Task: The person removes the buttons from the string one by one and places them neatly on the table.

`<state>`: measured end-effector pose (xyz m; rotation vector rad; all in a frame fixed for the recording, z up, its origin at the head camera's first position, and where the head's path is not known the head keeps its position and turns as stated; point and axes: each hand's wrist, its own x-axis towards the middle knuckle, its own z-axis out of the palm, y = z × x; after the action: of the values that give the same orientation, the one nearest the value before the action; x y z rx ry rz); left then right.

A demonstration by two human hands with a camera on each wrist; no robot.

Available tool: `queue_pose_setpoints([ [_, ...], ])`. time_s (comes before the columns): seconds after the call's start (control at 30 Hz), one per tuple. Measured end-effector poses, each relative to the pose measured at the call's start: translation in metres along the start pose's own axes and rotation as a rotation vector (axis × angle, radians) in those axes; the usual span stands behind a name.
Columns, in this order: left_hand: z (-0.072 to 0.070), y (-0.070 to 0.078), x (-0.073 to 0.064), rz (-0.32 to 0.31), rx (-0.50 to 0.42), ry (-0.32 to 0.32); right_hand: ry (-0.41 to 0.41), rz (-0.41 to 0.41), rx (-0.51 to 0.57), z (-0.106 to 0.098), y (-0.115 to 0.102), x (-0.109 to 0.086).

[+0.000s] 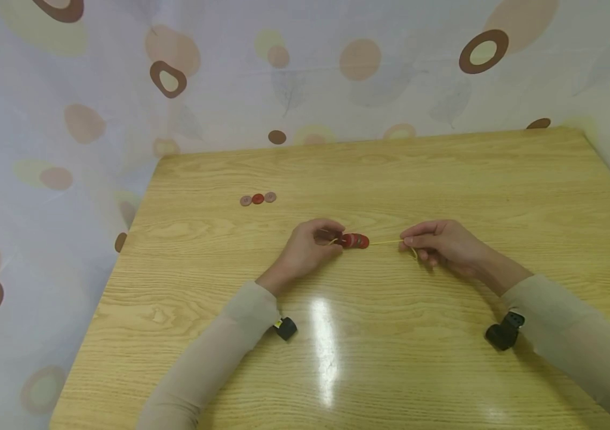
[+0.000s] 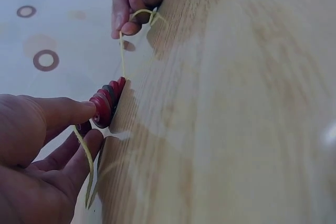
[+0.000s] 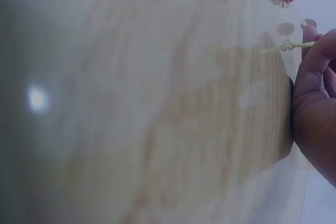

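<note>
A yellow cord (image 1: 385,242) runs taut between my two hands, with a row of red and dark buttons (image 1: 357,240) strung on it. With thumb and fingers my left hand (image 1: 310,243) grips the left end of that row, and a loose tail of cord (image 2: 89,174) hangs beside its fingers in the left wrist view. My right hand (image 1: 447,243) pinches the cord to the right of the buttons. Beyond its fingertips a short knotted end (image 3: 287,46) sticks out in the right wrist view. The buttons lean together, low over the wooden table (image 1: 391,358).
Three loose buttons lie in a line at the back left of the table: a pinkish one (image 1: 246,200), a red one (image 1: 258,199) and another pinkish one (image 1: 270,197). A patterned curtain (image 1: 316,71) hangs behind the table and along its left side.
</note>
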<state>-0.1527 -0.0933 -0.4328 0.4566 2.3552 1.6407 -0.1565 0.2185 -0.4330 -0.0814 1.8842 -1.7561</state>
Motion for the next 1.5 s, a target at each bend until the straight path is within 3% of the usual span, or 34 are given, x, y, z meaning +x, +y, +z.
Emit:
queue_pose_setpoints([
  [0.9,-0.003,-0.002,-0.007,-0.031,-0.015,0.018,-0.025,0.007,0.02,0.002,0.0,-0.003],
  [1.5,-0.007,-0.006,-0.011,-0.002,-0.028,0.036,-0.024,0.004,0.001,0.003,-0.002,-0.003],
])
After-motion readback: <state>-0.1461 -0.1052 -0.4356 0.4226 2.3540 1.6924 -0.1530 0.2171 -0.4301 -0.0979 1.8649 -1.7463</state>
